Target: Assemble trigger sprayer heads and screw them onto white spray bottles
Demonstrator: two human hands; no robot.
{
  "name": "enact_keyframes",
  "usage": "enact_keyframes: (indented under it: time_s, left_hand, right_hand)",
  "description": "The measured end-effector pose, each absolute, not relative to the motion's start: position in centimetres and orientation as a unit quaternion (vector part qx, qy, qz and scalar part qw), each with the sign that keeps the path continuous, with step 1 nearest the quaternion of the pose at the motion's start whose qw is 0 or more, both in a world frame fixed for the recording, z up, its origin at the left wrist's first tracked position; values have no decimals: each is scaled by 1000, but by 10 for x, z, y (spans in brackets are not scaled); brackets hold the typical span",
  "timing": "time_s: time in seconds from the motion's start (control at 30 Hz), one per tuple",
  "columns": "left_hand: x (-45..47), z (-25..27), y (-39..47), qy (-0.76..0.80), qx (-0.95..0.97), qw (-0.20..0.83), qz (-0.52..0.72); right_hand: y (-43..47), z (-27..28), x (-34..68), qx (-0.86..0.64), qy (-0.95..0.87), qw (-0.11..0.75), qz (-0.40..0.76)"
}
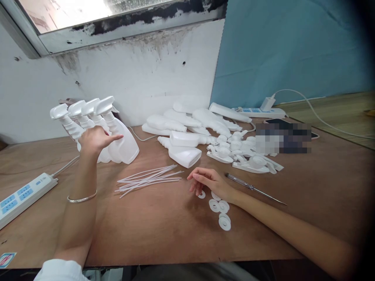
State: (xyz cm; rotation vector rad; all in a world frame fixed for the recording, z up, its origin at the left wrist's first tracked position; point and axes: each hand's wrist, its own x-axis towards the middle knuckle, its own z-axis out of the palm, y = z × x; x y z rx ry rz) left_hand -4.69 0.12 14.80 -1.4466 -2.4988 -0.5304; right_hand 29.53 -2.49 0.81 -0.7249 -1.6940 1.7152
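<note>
My left hand [95, 138] is at a row of white spray bottles [124, 142] standing upright at the left. Its thumb sticks out to the right, away from the palm; the other fingers are mostly hidden, and whether they touch a bottle does not show. My right hand [211, 182] hovers just above several flat white ring washers [224, 223], fingers loosely bent and apart, with nothing visible in them. Between the hands lies a bundle of thin white tubes [149, 179].
Empty white bottles [184, 154] lie on their sides at the back, beside a pile of white trigger heads [254, 162]. A screwdriver [252, 187] rests right of my right hand. Power strips stand at left [27, 197] and back right [252, 112]. A phone [281, 124] lies partly blurred.
</note>
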Motion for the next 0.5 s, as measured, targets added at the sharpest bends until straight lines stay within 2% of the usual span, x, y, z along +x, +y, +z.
enact_keyframes:
  time_s: [0.1,0.17,0.27,0.5]
  left_hand:
    - [-47,154,-5,-869,-465,132,-109]
    - [-48,158,-8,-870,-452,153,-125]
    - [-50,162,-9,-858,-446,167,-193]
    - [-53,152,6,-817,-416,120,-382]
  right_hand:
    - [-25,9,295,-274,-643,305,647]
    - [-26,9,296,-274,-643,305,647]
    - [-25,9,296,-273,-643,305,647]
    - [-24,9,295,-271,-644,308,646]
